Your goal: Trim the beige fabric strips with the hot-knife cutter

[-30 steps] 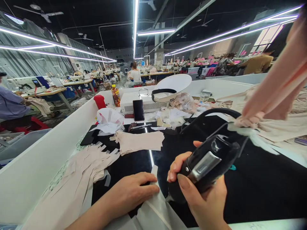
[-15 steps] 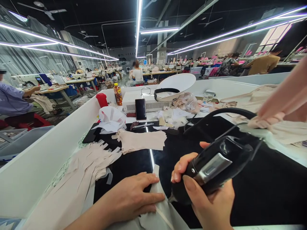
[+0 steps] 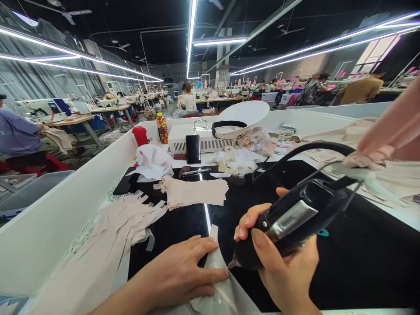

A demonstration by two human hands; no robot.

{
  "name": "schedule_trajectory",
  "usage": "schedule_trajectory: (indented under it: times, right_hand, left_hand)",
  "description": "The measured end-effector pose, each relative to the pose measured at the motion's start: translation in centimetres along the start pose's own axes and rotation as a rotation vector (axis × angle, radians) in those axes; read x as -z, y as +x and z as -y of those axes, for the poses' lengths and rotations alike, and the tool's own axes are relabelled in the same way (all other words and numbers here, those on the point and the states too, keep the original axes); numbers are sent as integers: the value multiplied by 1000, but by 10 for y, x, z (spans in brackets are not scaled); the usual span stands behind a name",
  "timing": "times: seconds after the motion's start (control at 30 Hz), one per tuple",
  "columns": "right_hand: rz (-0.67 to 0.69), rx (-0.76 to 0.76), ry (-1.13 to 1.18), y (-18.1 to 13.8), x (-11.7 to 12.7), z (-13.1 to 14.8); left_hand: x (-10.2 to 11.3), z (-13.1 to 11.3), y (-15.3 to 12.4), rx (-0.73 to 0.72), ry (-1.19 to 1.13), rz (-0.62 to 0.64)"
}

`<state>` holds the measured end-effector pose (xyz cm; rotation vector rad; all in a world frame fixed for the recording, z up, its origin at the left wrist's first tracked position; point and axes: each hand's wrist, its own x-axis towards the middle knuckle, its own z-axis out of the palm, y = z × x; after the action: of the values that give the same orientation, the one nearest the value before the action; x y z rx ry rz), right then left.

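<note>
1. The glossy black work panel (image 3: 364,262) fills the lower centre and right of the frame; everything below is set on or over it.
2. At lower centre, a thin, greyish-white, translucent fabric sheet (image 3: 241,297) is laid on the panel. Its long axis is run from the bottom edge up to a narrow tip near mid-frame, and its right edge is slanted from that tip down toward the lower right.
3. To the right of the sheet, a black, barrel-shaped electric hand tool with a silver metal plate (image 3: 288,225) is tilted, its corded end toward the upper right, its nose toward the lower left, so that the sheet's slanted edge is met roughly crosswise.
4. By the right hand (image 3: 288,273) the barrel is gripped, fingers and thumb wrapped round it.
5. By the left hand (image 3: 185,271), the nearer one, the sheet is covered; its fingers are extended, slightly spread and laid flat.
6. The tool's small pale tip (image 3: 233,263) is placed just beside the sheet's edge and the left fingertips; whether the edge is touched cannot be told.
</note>
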<state>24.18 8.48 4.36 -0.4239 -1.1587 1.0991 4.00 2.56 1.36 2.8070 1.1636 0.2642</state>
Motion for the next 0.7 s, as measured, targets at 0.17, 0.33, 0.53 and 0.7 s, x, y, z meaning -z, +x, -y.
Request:
schedule_trajectory:
  times: [0.17, 0.33, 0.53, 0.7]
  right_hand:
    - [-14, 23, -39, 2, -5, -5]
    - [5, 29, -78, 2, -6, -4]
    - [-24, 5, -22, 6, -8, -7]
    - [-20, 12, -56, 9, -12, -10]
  left_hand:
    - [1, -1, 2, -4, -13, -7]
    - [0, 0, 3, -7, -23, -19]
    - [1, 0, 4, 8, -62, -2]
    - [0, 0, 4, 8, -56, -15]
